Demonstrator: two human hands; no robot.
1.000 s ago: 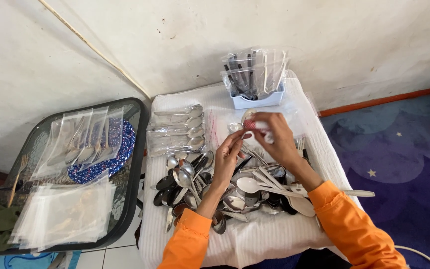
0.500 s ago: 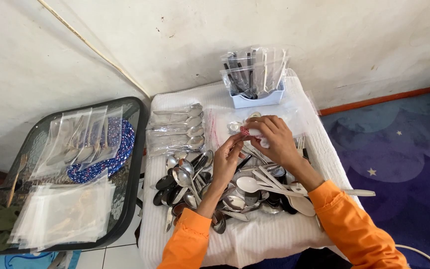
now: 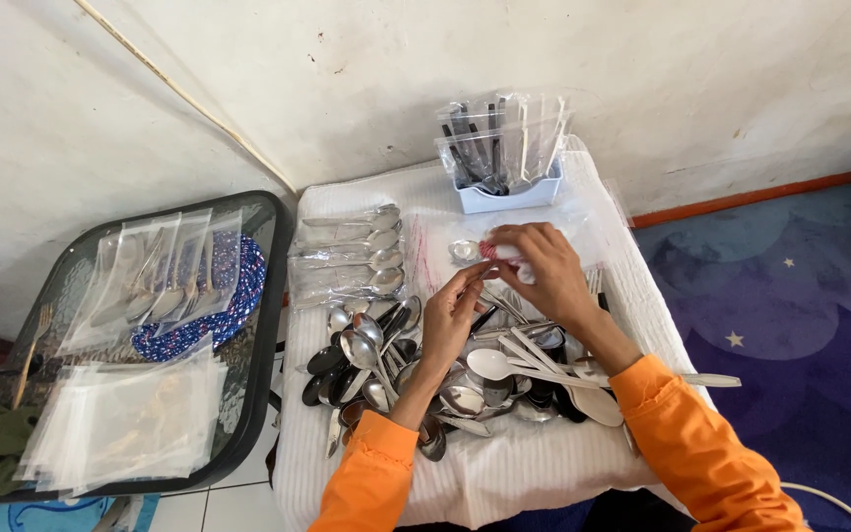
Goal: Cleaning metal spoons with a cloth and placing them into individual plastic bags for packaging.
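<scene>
1. Right hand [image 3: 542,274] rests on a clear plastic sleeve bag with a red seal strip [image 3: 445,258], flat on the white ribbed cloth over the small table [image 3: 544,473]. Fingers are curled over the bag's mouth; a shiny metal spoon bowl [image 3: 464,250] shows just left of the fingertips. Whether it's pinched or only pressed down, cannot tell.
2. Left hand [image 3: 448,320] hangs over the loose pile of steel spoons and white plastic spoons [image 3: 416,374], fingers extended toward the bag, not closed on anything visible.
3. Handling, my read: the bag is thin, limp and slippery, so take it at the open edge with two fingers. The spoon is stiff, light and smooth; the handle is the best hold.
4. Nearby: bagged spoons in a row [image 3: 347,251] left of the bag, white holder of packed cutlery [image 3: 504,192] behind, dark glass side table [image 3: 258,325] with empty clear bags [image 3: 125,419].
</scene>
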